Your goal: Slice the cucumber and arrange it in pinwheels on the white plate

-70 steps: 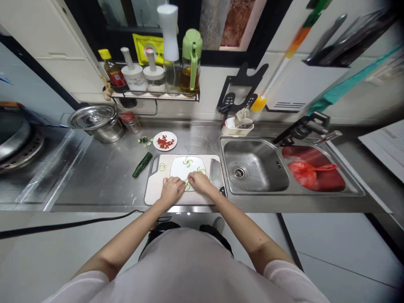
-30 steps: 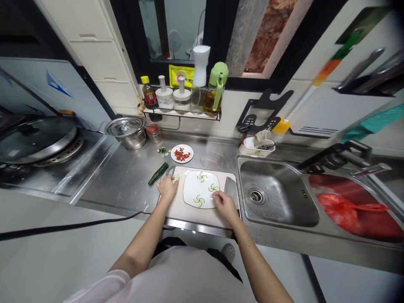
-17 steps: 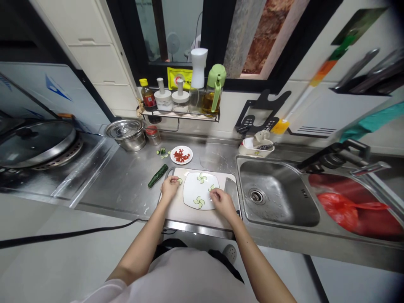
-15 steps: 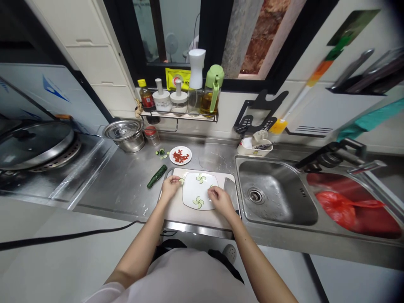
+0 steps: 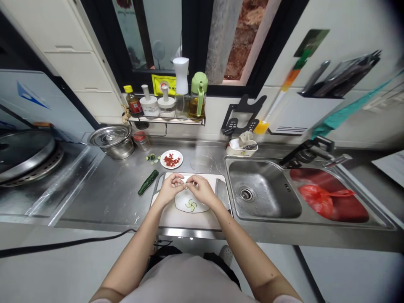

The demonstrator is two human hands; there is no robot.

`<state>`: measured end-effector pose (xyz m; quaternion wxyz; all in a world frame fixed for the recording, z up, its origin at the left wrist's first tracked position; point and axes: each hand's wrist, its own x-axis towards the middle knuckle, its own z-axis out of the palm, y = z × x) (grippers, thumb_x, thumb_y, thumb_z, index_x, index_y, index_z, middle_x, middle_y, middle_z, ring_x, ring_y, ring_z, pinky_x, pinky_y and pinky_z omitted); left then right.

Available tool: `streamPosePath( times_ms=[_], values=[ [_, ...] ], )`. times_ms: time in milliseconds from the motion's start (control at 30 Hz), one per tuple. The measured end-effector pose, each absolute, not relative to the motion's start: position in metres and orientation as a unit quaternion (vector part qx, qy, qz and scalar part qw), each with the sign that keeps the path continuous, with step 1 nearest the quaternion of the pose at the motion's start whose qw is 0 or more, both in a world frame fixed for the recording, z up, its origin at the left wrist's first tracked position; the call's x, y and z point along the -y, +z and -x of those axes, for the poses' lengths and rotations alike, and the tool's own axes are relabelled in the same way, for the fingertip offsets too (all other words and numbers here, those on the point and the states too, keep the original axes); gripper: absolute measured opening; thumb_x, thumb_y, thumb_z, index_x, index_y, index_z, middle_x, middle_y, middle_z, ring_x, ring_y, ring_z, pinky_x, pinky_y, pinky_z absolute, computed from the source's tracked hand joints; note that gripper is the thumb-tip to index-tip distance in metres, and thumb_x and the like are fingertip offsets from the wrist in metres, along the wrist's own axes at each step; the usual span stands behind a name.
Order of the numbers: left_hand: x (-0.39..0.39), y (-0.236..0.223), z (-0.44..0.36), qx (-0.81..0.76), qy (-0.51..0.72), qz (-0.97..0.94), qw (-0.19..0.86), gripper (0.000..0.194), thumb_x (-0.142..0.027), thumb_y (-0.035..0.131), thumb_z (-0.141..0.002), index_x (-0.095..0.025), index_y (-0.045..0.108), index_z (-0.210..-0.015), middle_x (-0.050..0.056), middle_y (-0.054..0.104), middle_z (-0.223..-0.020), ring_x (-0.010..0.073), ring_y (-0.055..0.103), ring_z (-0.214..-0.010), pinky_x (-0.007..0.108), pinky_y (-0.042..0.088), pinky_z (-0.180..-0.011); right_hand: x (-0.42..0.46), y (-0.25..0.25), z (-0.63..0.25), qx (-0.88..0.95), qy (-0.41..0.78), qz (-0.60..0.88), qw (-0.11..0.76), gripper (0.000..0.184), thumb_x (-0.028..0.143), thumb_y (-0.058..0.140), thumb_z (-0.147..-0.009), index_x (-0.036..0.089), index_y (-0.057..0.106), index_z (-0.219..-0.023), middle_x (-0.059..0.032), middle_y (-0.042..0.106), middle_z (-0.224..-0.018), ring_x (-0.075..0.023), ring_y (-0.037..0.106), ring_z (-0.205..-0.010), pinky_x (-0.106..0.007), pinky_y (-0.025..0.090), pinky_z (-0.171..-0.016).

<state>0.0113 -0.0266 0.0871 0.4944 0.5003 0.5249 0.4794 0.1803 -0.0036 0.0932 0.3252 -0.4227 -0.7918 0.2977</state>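
Note:
My left hand (image 5: 170, 188) and my right hand (image 5: 201, 189) meet fingertip to fingertip above the squarish white plate (image 5: 202, 207). Between them is a thin cucumber slice (image 5: 185, 184), pinched by both hands. On the plate's near part lies a pinwheel of cucumber slices (image 5: 190, 205); the hands cover most of its far part. The plate rests on a pale cutting board (image 5: 168, 221). A broad-bladed knife (image 5: 222, 194) lies on the board's right side, partly behind my right forearm. Left of the board lies a dark green cucumber piece (image 5: 148, 182).
Behind the board stand a small round plate (image 5: 180, 156) of chopped red bits and some cucumber scraps (image 5: 152, 157). A lidded steel pot (image 5: 116, 147) and a jar (image 5: 141, 141) are at the back left. The sink (image 5: 265, 202) lies to the right, with a red bag (image 5: 317, 200).
My left hand picked up cucumber from the board's left side and moved right over the plate. My right hand left the right-hand pinwheel and joined it. The view swung right.

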Motion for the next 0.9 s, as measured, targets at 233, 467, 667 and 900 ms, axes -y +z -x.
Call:
streamPosePath(
  times_ms=[233, 467, 667, 900],
  values=[
    [0.032, 0.087, -0.012, -0.575, 0.452, -0.393, 0.556, 0.046, -0.063, 0.064, -0.072, -0.017, 0.062, -0.075, 0.0, 0.057, -0.063, 0.0087, 0.045, -0.054, 0.022, 0.03, -0.051, 0.01, 0.099, -0.19, 0.834, 0.14, 0.391, 0.364, 0.019, 0.027, 0.047, -0.095, 0.022, 0.066, -0.096, -0.007, 0.064, -0.092, -0.0208, 0.054, -0.091, -0.034, 0.043, -0.083],
    [0.034, 0.099, -0.017, -0.476, 0.428, -0.276, 0.717, 0.039, -0.05, 0.073, -0.067, -0.015, 0.063, -0.078, 0.0, 0.057, -0.065, 0.0049, 0.043, -0.05, 0.018, 0.022, -0.043, 0.011, 0.103, -0.201, 0.887, 0.02, 0.332, 0.319, 0.028, 0.022, 0.042, -0.096, 0.026, 0.067, -0.107, -0.0082, 0.064, -0.097, -0.0208, 0.052, -0.091, -0.034, 0.043, -0.078],
    [0.032, 0.102, -0.016, -0.483, 0.421, -0.338, 0.69, 0.029, -0.04, 0.074, -0.065, -0.015, 0.06, -0.07, -0.001, 0.055, -0.063, 0.0049, 0.041, -0.051, 0.018, 0.022, -0.044, 0.009, 0.102, -0.203, 0.892, 0.037, 0.325, 0.313, 0.029, 0.022, 0.042, -0.096, 0.028, 0.067, -0.109, -0.0087, 0.063, -0.1, -0.0205, 0.053, -0.093, -0.034, 0.043, -0.079],
    [0.03, 0.099, -0.011, -0.524, 0.415, -0.392, 0.632, 0.026, -0.039, 0.074, -0.062, -0.016, 0.063, -0.065, -0.001, 0.058, -0.061, 0.006, 0.04, -0.05, 0.021, 0.025, -0.049, 0.011, 0.097, -0.199, 0.892, 0.048, 0.323, 0.311, 0.022, 0.027, 0.046, -0.096, 0.025, 0.066, -0.104, -0.0085, 0.063, -0.097, -0.021, 0.053, -0.092, -0.035, 0.043, -0.081]
  ],
)
